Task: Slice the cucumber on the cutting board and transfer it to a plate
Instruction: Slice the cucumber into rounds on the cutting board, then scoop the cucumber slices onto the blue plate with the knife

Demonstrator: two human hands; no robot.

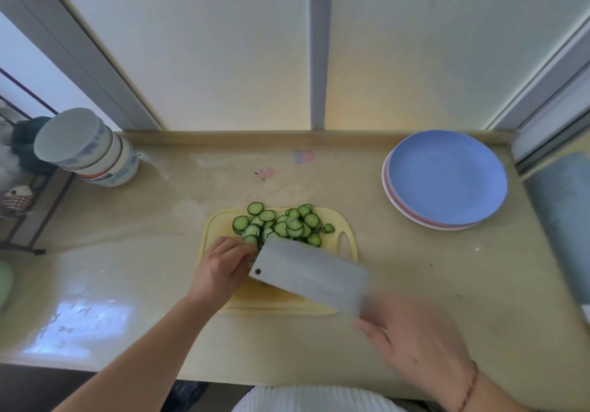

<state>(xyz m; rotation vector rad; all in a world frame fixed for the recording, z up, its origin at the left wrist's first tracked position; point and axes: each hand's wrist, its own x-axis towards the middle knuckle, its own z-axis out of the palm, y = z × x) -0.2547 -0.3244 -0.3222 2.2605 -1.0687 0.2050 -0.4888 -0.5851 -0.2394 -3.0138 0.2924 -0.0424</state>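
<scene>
A heap of round cucumber slices (287,224) lies on the far half of the yellow cutting board (346,236). My right hand (415,344) grips the handle of a broad cleaver (309,276), whose flat blade lies tilted over the board just in front of the slices. My left hand (220,268) rests on the board's left side with curled fingers against the nearest slices and the blade's tip; what the fingers hold is hidden. A blue plate (447,176) sits at the far right on a stack of pink ones.
A stack of bowls (87,149) stands upside down at the far left of the beige counter (127,268). A wire rack (22,194) is beyond the counter's left edge. A grey slab (565,220) lies along the right edge. Small pink stickers (303,156) mark the counter's back.
</scene>
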